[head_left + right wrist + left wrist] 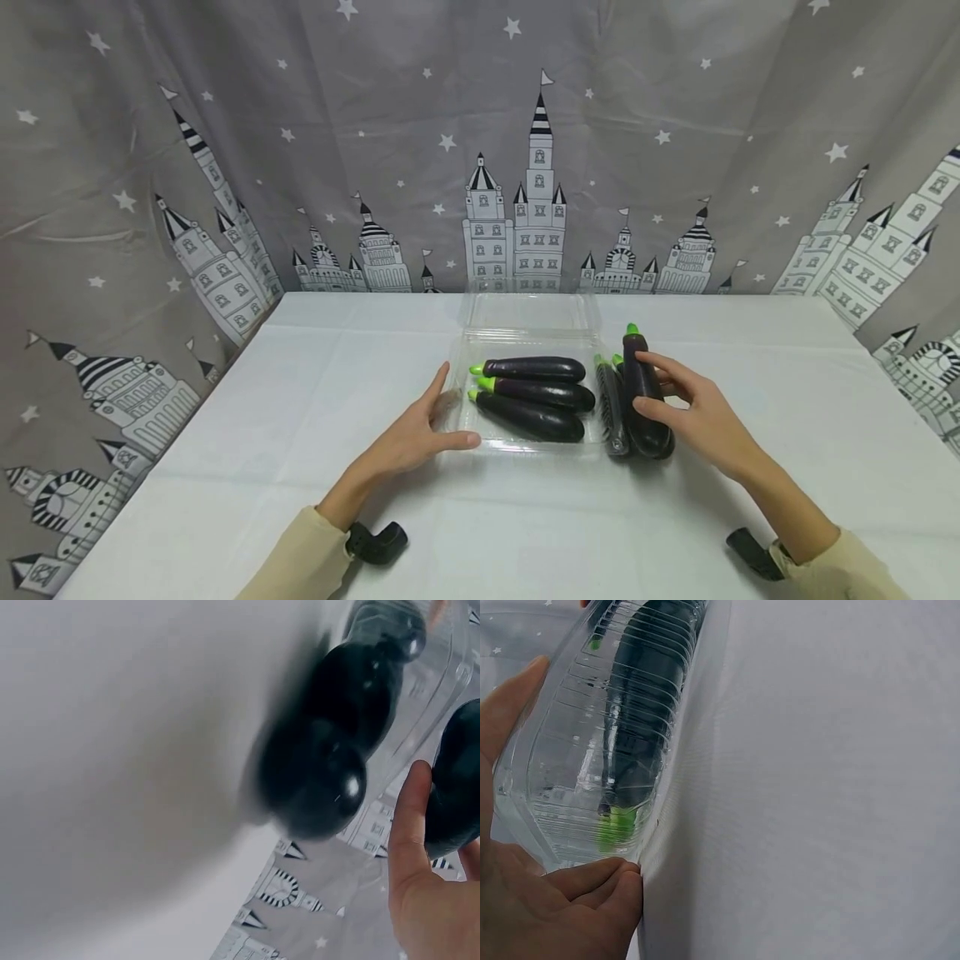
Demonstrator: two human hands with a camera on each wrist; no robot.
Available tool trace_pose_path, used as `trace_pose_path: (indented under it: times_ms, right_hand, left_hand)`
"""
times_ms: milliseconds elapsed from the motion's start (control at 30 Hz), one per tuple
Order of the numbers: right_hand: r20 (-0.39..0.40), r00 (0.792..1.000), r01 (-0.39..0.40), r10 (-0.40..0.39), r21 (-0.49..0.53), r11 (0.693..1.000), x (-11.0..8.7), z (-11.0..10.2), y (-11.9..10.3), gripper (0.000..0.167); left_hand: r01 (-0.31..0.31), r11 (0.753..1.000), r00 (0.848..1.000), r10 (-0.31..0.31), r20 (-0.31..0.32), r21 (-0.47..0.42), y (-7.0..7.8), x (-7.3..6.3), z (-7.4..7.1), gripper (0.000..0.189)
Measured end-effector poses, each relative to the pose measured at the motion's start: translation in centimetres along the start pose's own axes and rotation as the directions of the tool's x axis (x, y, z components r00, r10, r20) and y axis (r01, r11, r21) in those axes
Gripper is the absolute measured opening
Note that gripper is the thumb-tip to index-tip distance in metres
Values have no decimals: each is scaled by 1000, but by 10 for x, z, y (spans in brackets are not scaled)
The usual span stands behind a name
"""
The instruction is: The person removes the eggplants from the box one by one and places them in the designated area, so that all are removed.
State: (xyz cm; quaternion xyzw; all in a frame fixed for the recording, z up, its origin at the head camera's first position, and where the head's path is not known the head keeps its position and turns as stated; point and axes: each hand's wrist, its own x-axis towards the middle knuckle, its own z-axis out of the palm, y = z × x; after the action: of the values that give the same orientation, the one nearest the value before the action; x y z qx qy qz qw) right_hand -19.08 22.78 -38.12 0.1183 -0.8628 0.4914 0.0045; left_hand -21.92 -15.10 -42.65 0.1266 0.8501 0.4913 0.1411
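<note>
A clear plastic container stands with its hinged lid laid back. Inside, three purple-black eggplants with green stems lie side by side, stems to the left. My left hand holds the container's front left corner, thumb along the front rim and bent fingers low against the side. My right hand grips another eggplant between thumb and fingers, just right of the container. Held above the table, that eggplant partly hides loose eggplants lying beneath it in the head view.
A dark shape shows through the container's ribbed right wall. White cloth covers the table. A grey curtain with castles and stars hangs behind and at both sides. Dark camera mounts sit at both wrists.
</note>
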Motion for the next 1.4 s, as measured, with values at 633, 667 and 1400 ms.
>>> trace_pose_path:
  times_ms: [633, 667, 1400]
  right_hand:
    - [-55, 995, -82, 78, -74, 994, -15, -24, 26, 57]
    - [-57, 995, -85, 81, -69, 994, -16, -24, 27, 57]
    - [40, 984, -165, 176, -187, 968, -5, -24, 43, 62]
  left_hand:
    - [17, 1000, 1000, -17, -1, -23, 1, -1, -1, 121]
    - [19, 1000, 1000, -19, -1, -20, 1, -1, -1, 121]
    - [36, 999, 999, -36, -3, -20, 2, 0, 0, 117]
